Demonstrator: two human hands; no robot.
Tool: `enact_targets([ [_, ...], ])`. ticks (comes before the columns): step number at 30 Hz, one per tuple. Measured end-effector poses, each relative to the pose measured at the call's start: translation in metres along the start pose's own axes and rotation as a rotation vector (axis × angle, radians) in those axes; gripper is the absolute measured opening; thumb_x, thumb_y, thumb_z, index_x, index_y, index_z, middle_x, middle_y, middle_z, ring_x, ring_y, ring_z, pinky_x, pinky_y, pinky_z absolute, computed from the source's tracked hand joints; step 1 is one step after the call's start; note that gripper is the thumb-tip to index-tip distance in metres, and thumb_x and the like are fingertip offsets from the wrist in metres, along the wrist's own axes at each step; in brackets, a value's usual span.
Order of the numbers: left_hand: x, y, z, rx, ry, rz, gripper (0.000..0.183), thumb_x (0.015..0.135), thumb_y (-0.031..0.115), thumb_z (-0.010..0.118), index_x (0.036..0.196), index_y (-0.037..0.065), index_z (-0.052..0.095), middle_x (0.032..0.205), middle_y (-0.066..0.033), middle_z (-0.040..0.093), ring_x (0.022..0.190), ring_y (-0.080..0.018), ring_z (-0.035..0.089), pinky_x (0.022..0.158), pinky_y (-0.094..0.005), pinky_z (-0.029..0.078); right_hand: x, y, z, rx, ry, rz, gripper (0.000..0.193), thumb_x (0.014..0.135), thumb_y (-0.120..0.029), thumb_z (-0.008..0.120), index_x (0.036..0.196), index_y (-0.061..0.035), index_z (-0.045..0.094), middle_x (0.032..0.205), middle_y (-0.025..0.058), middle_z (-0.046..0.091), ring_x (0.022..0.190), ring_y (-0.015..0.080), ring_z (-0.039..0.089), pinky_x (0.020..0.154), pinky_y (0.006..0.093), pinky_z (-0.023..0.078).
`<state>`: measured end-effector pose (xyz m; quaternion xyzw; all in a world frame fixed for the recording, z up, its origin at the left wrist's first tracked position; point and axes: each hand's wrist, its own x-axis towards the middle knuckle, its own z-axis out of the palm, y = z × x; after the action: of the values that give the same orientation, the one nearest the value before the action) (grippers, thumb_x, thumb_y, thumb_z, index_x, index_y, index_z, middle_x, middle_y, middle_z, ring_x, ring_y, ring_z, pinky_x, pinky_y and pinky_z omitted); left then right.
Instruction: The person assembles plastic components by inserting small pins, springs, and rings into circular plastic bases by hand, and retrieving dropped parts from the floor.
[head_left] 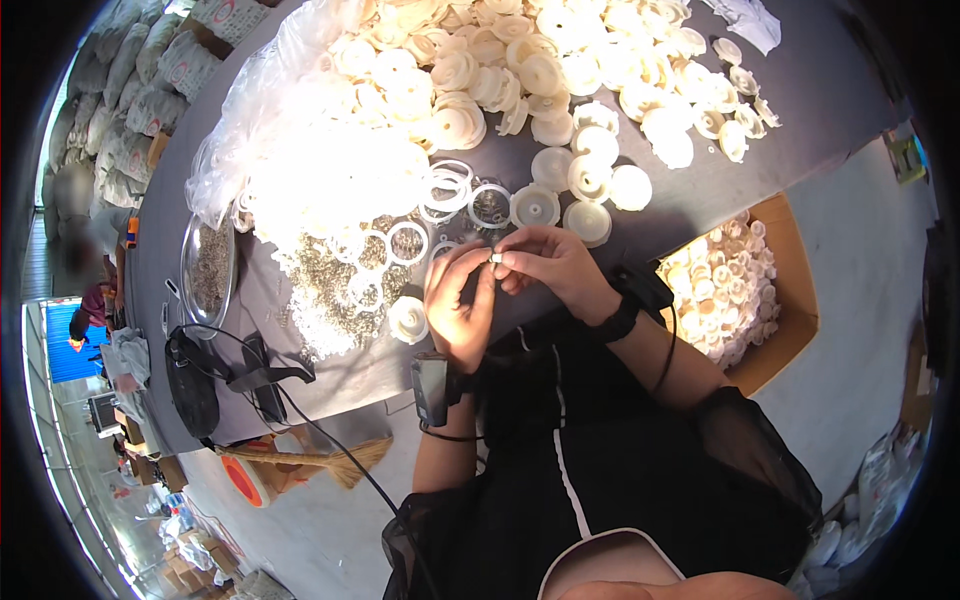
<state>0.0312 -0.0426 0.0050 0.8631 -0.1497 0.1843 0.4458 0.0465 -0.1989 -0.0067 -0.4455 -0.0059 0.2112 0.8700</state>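
Note:
Near the table's front edge, my left hand [458, 305] and my right hand [556, 268] meet fingertip to fingertip. Both pinch a tiny white plastic piece [497, 258], its finer shape too small to make out. Just beyond the fingers lie white rings [489, 206] and round cream plastic caps [535, 204]. One more cap [407, 320] rests beside my left hand. To its left spreads a heap of small shiny metal parts, perhaps springs [325, 295], with white rings among them.
Cream caps pile high on the grey table [690, 205], beside a clear plastic bag [225, 165]. A metal tray [210, 262] of small parts stands left, near a black pouch [190, 385] with cables. Below right sits a cardboard box [795, 290] of white parts; a broom [345, 460] lies lower left.

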Motion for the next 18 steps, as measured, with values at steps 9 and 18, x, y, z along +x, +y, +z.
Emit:
enact_targets([
  [9, -0.008, -0.003, -0.003, -0.345, -0.021, -0.145, 0.033, 0.078, -0.007, 0.061, 0.110, 0.000, 0.055, 0.102, -0.0110, 0.063, 0.092, -0.0155, 0.059, 0.081, -0.0263, 0.045, 0.003, -0.009, -0.010, -0.004, -0.099, 0.197, 0.023, 0.083, -0.016, 0.065, 0.097, 0.0002, 0.057, 0.081, 0.0090, 0.065, 0.067, 0.0157, 0.063, 0.063, 0.0245, 0.051],
  [18, -0.011, 0.004, -0.006, -0.226, -0.018, -0.144, 0.040, 0.079, -0.006, 0.061, 0.117, 0.000, 0.052, 0.101, -0.0119, 0.064, 0.089, -0.0170, 0.062, 0.079, -0.0278, 0.048, -0.002, -0.004, -0.007, -0.037, -0.098, 0.097, 0.023, 0.085, -0.009, 0.061, 0.105, 0.0020, 0.059, 0.088, 0.0123, 0.066, 0.076, 0.0180, 0.066, 0.070, 0.0283, 0.054],
])
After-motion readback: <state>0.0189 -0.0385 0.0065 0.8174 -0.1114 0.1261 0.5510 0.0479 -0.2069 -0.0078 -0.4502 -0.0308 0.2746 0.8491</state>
